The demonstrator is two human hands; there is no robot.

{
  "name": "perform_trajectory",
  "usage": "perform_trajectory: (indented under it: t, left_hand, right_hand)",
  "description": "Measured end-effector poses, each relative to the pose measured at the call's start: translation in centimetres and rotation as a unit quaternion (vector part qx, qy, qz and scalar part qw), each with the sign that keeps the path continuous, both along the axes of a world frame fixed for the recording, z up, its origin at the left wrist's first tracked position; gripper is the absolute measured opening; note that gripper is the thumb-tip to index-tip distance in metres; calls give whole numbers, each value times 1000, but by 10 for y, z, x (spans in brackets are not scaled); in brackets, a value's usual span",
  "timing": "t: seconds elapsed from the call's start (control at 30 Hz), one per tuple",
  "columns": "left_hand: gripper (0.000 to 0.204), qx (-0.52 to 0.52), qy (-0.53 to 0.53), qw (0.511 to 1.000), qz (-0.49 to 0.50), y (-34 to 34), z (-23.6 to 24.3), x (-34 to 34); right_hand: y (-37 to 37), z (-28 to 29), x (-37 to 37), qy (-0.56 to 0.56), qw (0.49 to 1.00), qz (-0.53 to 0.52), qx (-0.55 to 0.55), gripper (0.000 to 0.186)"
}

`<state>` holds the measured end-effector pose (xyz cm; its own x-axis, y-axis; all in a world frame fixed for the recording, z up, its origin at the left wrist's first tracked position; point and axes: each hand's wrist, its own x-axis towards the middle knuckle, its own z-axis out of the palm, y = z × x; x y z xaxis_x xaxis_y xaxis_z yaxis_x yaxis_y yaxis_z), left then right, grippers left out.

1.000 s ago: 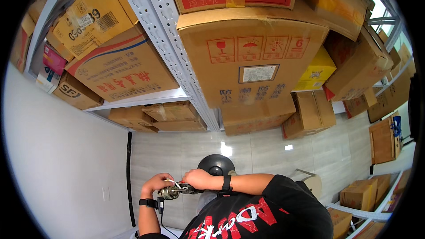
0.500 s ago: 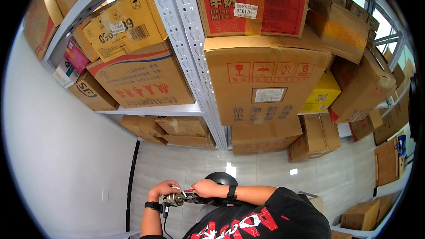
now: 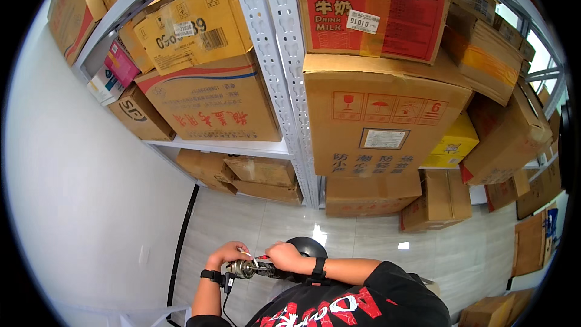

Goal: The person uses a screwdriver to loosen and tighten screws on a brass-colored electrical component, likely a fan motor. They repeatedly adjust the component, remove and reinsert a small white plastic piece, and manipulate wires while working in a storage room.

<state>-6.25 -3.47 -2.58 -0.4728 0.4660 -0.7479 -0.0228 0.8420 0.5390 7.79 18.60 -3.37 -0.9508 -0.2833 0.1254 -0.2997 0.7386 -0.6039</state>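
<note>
Low in the view, my left hand (image 3: 232, 251) is closed, with fingertips pinching a thin white strip (image 3: 255, 261). My right hand (image 3: 285, 257) is closed on a small tool with a red part (image 3: 262, 257); most of it is hidden by the fingers. Just below both hands lies a metal mechanical part (image 3: 241, 269), shiny, rounded and wound-looking, with a dark coiled section (image 3: 266, 270) on its right. The strip's lower end meets that assembly. A black round object (image 3: 307, 246) sits beyond my right wrist, partly covered by my arm.
Metal shelving (image 3: 296, 85) stands ahead, stacked with cardboard boxes (image 3: 384, 115). A white wall (image 3: 109, 206) runs along the left. Several boxes (image 3: 372, 192) sit low on the right, above the grey tiled floor (image 3: 357, 248). A black cable (image 3: 226, 303) hangs by my left wrist.
The view has turned slightly, so the shelves and boxes sit farther right. Both hands stay close together over the metal part, with only slight finger movement.
</note>
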Motion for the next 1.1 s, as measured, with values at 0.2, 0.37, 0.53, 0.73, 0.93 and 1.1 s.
perform_trajectory:
  t: [0.2,0.37,0.53,0.73,0.93,1.1]
  left_hand:
    - [45,10,29,999,-12,-3,-11,-1]
    - [46,-2,13,1000,26,-2,1,3]
    - [44,9,10,998,67,-5,0,7]
    - [44,7,-14,994,109,-5,3,8]
    - [41,21,-18,992,121,1,9,11]
    - [42,-4,-36,991,128,8,15,10]
  right_hand:
    - [-4,20,7,-12,1000,1,14,12]
    - [-2,19,1,-41,997,58,3,11]
    - [5,19,0,19,998,50,-36,11]
    - [4,12,3,21,995,54,-80,15]
    - [5,6,1,-19,997,47,-61,11]
    - [5,5,1,-96,993,56,-42,11]
